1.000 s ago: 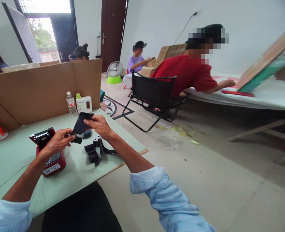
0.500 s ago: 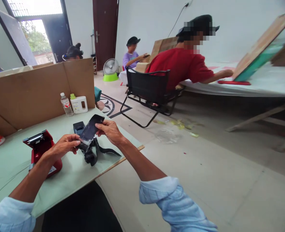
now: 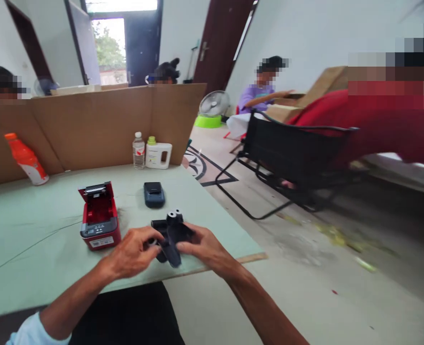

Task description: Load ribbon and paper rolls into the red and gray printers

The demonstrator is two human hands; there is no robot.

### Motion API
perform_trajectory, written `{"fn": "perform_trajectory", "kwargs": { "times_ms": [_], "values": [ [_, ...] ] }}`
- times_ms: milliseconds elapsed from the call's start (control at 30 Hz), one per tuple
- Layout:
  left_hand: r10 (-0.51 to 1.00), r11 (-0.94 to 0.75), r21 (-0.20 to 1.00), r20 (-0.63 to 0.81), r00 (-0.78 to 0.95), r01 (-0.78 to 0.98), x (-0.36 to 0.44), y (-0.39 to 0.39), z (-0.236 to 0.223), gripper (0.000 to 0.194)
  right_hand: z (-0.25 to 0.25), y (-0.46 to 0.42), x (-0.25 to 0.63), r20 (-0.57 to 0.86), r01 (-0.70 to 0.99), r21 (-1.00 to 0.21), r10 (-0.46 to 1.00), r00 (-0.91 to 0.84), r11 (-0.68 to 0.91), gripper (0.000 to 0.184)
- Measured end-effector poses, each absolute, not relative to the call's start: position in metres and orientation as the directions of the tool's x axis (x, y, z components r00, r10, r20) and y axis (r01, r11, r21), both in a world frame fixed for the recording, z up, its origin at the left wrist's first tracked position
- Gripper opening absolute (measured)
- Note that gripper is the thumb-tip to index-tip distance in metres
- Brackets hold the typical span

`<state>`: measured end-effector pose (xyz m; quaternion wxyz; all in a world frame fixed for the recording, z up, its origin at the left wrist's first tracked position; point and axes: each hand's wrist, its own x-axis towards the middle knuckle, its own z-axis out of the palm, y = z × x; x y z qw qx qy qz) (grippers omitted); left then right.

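My left hand [image 3: 134,251] has its thumb and fingers closed around one end of a black ribbon [image 3: 173,251], near a small roll. My right hand [image 3: 206,247] pinches the ribbon's other side between thumb and fingers. The film bends into a fold between both hands, just above the table's front edge. Beside it are small black rolls with pale cores [image 3: 172,215]; whether they join the held film I cannot tell. To the left stands a red label printer [image 3: 102,215], lid raised and its inside bare. A dark blue handheld device [image 3: 154,195] lies behind the rolls.
On the pale green table [image 3: 46,258] stand an orange bottle [image 3: 27,158], a clear water bottle [image 3: 139,151] and a white jug [image 3: 158,154]. A cardboard partition [image 3: 100,124] rises behind them. At right are a black folding chair [image 3: 291,153] and a person in red [image 3: 384,120].
The black ribbon, stretched out flat and raised before, is now lowered and folded between my hands, close to the rolls. My view has turned left.
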<state>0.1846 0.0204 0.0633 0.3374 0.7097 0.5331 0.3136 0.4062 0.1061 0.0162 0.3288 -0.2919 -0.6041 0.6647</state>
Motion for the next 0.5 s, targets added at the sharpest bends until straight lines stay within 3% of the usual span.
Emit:
{"fn": "perform_trajectory", "kwargs": {
  "times_ms": [100, 300, 400, 500],
  "values": [
    [0.939, -0.309, 0.751, 0.144, 0.312, 0.583, 0.191, -0.002, 0.051, 0.03, 0.0, 0.091, 0.411, -0.074, -0.005, -0.995, 0.747, -0.661, -0.103, 0.028],
    [0.898, -0.408, 0.681, 0.179, 0.401, 0.609, 0.182, -0.016, 0.033, 0.033, 0.004, 0.075, 0.43, -0.122, 0.018, -0.989, 0.741, -0.661, -0.146, 0.027],
    [0.886, -0.449, 0.63, 0.226, 0.404, 0.633, 0.176, 0.007, 0.046, 0.034, 0.01, 0.084, 0.44, -0.056, -0.027, -0.996, 0.834, -0.549, -0.084, 0.027],
    [0.872, -0.49, 0.523, 0.292, 0.393, 0.698, 0.179, 0.049, 0.073, 0.033, 0.017, 0.108, 0.45, 0.086, -0.03, -0.996, 0.919, -0.384, 0.081, 0.029]
  ]
}}
